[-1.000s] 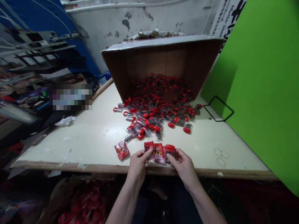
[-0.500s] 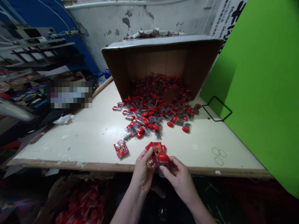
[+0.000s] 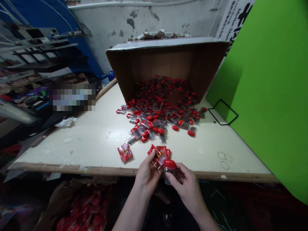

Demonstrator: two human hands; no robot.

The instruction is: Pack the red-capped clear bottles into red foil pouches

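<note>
At the lower centre we see a small bottle (image 3: 169, 169) with a smooth, glossy plastic cap and a clear plastic body. The packets (image 3: 161, 154) beside it look like shiny, slightly creased film, as does the loose packet (image 3: 124, 152) further left. The heaped bottles (image 3: 154, 123) mid-frame share the plastic gloss. Behind, we make out a box (image 3: 204, 61) of matt brown cardboard. Our counter (image 3: 91, 138) is smooth with a soft sheen, its front edge (image 3: 108, 170) rough wood. The wall (image 3: 98, 25) above shows flaking paint; the panel (image 3: 271, 96) at right looks smooth and matt.
</note>
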